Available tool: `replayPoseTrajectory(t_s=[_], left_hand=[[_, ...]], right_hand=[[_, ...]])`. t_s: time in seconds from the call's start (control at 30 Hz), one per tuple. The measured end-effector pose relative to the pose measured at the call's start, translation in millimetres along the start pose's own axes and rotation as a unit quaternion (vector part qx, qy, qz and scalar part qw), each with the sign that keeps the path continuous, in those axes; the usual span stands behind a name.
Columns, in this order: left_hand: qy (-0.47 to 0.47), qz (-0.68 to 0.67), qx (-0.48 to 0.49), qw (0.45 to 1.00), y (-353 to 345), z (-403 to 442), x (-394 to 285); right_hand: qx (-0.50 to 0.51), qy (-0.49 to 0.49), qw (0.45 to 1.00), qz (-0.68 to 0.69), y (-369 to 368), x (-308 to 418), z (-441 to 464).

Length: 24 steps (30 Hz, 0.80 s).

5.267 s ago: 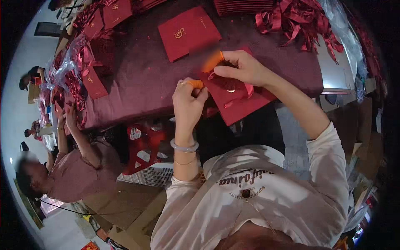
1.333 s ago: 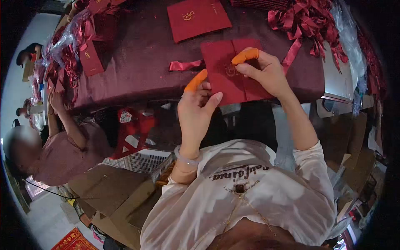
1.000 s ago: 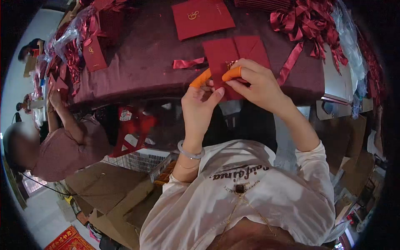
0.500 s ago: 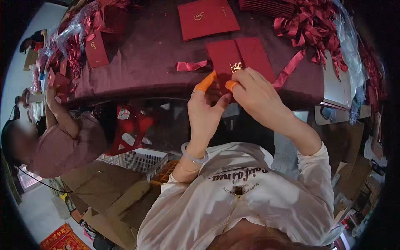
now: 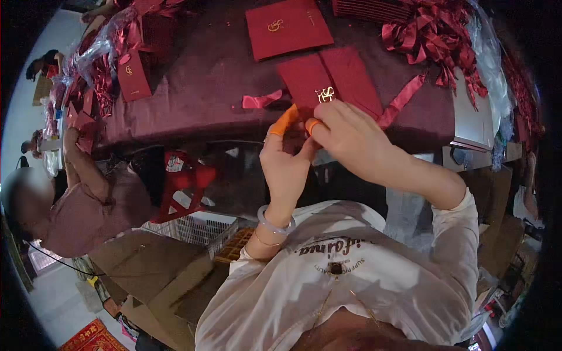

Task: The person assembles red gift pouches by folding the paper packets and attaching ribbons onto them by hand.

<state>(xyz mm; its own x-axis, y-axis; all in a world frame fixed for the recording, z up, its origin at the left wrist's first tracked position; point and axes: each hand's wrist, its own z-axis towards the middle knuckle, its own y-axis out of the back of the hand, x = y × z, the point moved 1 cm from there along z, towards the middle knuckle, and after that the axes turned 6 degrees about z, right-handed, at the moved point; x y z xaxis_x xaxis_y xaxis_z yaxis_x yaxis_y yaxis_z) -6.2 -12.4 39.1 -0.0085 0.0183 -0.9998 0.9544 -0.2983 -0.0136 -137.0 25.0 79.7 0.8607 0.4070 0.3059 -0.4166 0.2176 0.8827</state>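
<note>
A red folder with gold lettering lies at the table's near edge, with a red ribbon at its right side and a short ribbon end at its left. My right hand is closed over the folder's near edge, just below the gold letters. At the folder's near left corner, my left hand grips with thumb and index finger; the exact contact is partly hidden. Both hands wear an orange finger cover. Another red folder with a gold emblem lies just beyond.
Many loose red ribbons are heaped at the back right, near a stack of red folders. A smaller red card lies at left. A co-worker sits at the left edge. Cardboard boxes and a white crate stand below.
The folder has shifted slightly left and turned a little. My right hand has moved left with it, closer to my left hand, and my right elbow sits farther out.
</note>
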Motion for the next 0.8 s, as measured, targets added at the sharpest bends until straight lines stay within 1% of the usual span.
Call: replayPoseTrajectory(t_s=[0.03, 0.07, 0.13, 0.17, 0.23, 0.27, 0.3, 0.33, 0.37, 0.4, 0.43, 0.47, 0.5, 0.53, 0.57, 0.6, 0.67, 0.7, 0.77, 0.8], left_hand=[[0.000, 0.053, 0.009, 0.999, 4.4, 0.8, 1.2], [0.008, 0.041, 0.026, 0.999, 4.7, 0.9, 3.0], [0.027, 0.011, 0.052, 0.998, 3.8, -0.7, 2.8], [0.028, 0.011, 0.049, 0.998, 2.7, -0.5, 1.9], [0.049, 0.014, 0.041, 0.998, 1.5, -0.6, 1.5], [0.056, 0.040, 0.056, 0.996, 3.8, -0.1, 4.2], [0.057, 0.042, 0.058, 0.996, 5.5, 0.8, 4.8], [0.056, 0.009, 0.066, 0.996, 6.7, 1.1, 5.0], [0.055, -0.025, 0.074, 0.995, 8.1, 1.6, 5.4], [0.056, -0.025, 0.074, 0.995, 10.8, 3.1, 8.0], [0.041, 0.033, 0.094, 0.994, 13.9, 5.2, 12.2], [0.027, 0.091, 0.114, 0.989, 15.7, 6.6, 15.6], [0.027, 0.092, 0.115, 0.989, 16.2, 7.8, 17.9], [-0.040, 0.177, 0.106, 0.978, 16.1, 9.8, 18.7], [-0.107, 0.260, 0.095, 0.955, 15.5, 11.6, 18.6], [-0.107, 0.261, 0.099, 0.954, 13.3, 12.2, 16.4], [-0.033, 0.232, 0.075, 0.969, 7.7, 11.9, 10.5], [-0.031, 0.233, 0.076, 0.969, 6.3, 12.2, 8.7], [-0.047, 0.243, 0.078, 0.966, 4.2, 14.6, 6.0], [-0.047, 0.244, 0.079, 0.966, 3.9, 15.5, 6.1]], right_hand=[[-0.012, -0.024, 0.998, 0.054, 1.6, -6.0, 0.5], [-0.035, -0.067, 0.992, 0.100, 3.3, -10.2, 0.8], [-0.046, -0.118, 0.972, 0.197, 2.9, -19.3, -1.6], [-0.013, -0.137, 0.955, 0.264, 1.4, -24.0, -1.0], [-0.012, -0.136, 0.950, 0.281, -5.9, -32.3, -2.7], [-0.013, -0.135, 0.946, 0.296, -8.2, -35.0, -4.3], [0.020, -0.145, 0.937, 0.318, -2.1, -34.9, -5.0], [0.019, -0.147, 0.936, 0.319, 0.5, -38.5, -6.7], [0.031, -0.119, 0.930, 0.346, 2.2, -44.6, -8.0], [0.044, -0.090, 0.923, 0.371, 4.7, -51.0, -8.6], [0.086, -0.104, 0.905, 0.404, 8.0, -56.8, -8.6], [0.086, -0.105, 0.905, 0.404, 5.1, -60.5, -9.5], [0.083, -0.163, 0.855, 0.486, -1.3, -64.4, -11.5], [0.078, -0.218, 0.795, 0.561, -4.8, -67.3, -12.4], [0.082, -0.237, 0.766, 0.592, -4.0, -68.7, -12.2], [0.079, -0.239, 0.765, 0.593, -4.3, -70.0, -12.5], [0.074, -0.236, 0.743, 0.621, -5.9, -72.4, -13.2], [0.074, -0.237, 0.742, 0.622, -6.1, -72.9, -13.4], [0.087, -0.224, 0.790, 0.564, -4.6, -73.8, -11.9], [0.086, -0.225, 0.790, 0.564, -4.6, -73.7, -11.6]])
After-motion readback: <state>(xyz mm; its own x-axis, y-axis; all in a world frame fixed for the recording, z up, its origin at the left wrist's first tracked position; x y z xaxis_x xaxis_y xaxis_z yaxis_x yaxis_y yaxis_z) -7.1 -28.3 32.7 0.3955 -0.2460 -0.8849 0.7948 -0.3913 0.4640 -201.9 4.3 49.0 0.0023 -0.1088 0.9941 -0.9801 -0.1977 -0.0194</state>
